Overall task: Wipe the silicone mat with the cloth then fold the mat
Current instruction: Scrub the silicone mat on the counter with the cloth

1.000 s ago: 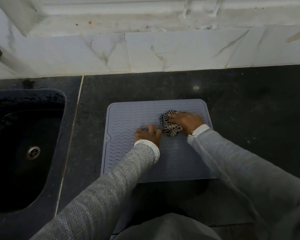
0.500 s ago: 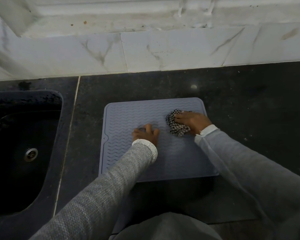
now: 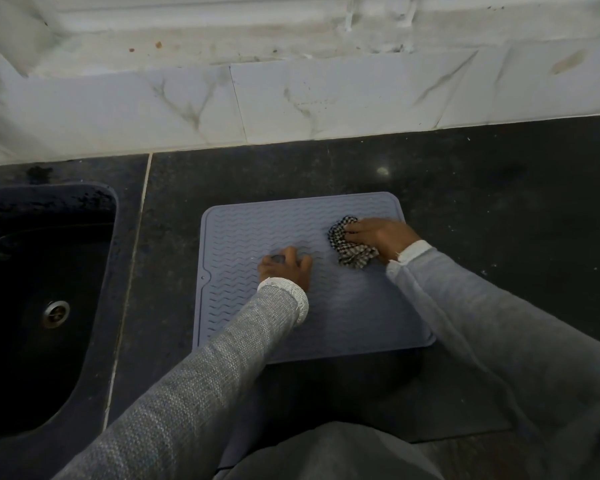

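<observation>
A grey-blue silicone mat [image 3: 243, 233] with a wavy ribbed surface lies flat on the dark countertop. My left hand [image 3: 286, 268] presses down on the mat's middle, fingers spread and nothing held. My right hand [image 3: 381, 237] grips a bunched black-and-white checked cloth [image 3: 352, 249] against the mat near its far right corner. Both grey sleeves cover the mat's near part.
A dark sink [image 3: 45, 306] with a metal drain [image 3: 56, 313] is sunk into the counter at the left. A white marble-patterned tile wall [image 3: 326, 95] rises behind the black countertop [image 3: 499, 202]. The counter's front edge lies below the mat.
My right hand has slid the cloth to the right across the mat, from near its middle toward the right edge. My left hand has stayed pressed on the mat.
</observation>
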`<state>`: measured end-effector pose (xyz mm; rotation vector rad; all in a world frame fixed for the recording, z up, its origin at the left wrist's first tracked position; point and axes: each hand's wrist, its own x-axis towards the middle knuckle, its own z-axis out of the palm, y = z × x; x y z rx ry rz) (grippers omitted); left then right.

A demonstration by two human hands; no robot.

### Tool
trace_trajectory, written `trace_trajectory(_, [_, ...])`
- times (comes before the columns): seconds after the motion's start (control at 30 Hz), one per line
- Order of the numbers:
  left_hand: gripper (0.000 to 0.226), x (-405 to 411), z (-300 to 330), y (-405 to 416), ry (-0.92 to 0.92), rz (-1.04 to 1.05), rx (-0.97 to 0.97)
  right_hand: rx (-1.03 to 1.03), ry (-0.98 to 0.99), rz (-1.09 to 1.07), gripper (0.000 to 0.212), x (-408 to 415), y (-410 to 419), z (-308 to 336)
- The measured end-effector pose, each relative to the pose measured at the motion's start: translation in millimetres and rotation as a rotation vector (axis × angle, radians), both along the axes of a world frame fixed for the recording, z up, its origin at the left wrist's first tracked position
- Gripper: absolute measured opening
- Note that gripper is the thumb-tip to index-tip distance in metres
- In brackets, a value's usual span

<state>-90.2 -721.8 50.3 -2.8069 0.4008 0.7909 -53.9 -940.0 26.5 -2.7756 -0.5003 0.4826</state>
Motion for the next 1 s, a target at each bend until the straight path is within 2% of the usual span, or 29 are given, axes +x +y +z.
trace_trajectory(0.13, [0.059,-1.4,3.7,1.7,0.035,-0.009,0.004,0.045,-0.156,-0.074,0.037,-16.2,-40.6,-0.4])
trace_trajectory(0.3, [0.045,-0.1,5.8,-1.3,0.048,0.005,0.017,0.011,-0.080,-0.270,0.032,-0.7,-42.1,10.6])
trace_trajectory(0.4, [0.051,-0.6,8.2,-0.8,0.079,0.011,0.017,0.116,-0.122,-0.188,0.036,6.0,-15.0,10.2])
trace_trajectory(0.5, [0.058,-1.0,12.2,-0.3,0.084,0.010,0.005,-0.056,-0.003,-0.002,0.046,10.8,1.0,5.3])
trace_trajectory(0.57, [0.060,-0.9,13.0,2.0,0.084,0.006,-0.002,-0.081,0.004,-0.030,0.048,9.9,-11.2,4.3])
trace_trajectory(0.7, [0.063,-1.7,12.2,3.6,0.086,-0.005,0.003,-0.120,-0.034,-0.223,0.036,7.6,-42.5,9.9])
trace_trajectory(0.8, [0.062,-2.2,11.7,0.5,0.093,0.016,0.001,-0.184,-0.033,-0.282,0.027,19.1,-35.4,15.4])
trace_trajectory(0.93, [0.058,-2.2,8.6,0.6,0.078,0.030,-0.009,-0.016,-0.034,-0.213,0.034,19.8,7.7,7.5])
trace_trajectory(1.0, [0.056,-2.2,6.3,2.2,0.072,0.034,-0.023,-0.067,0.036,-0.128,0.041,15.0,18.0,0.8])
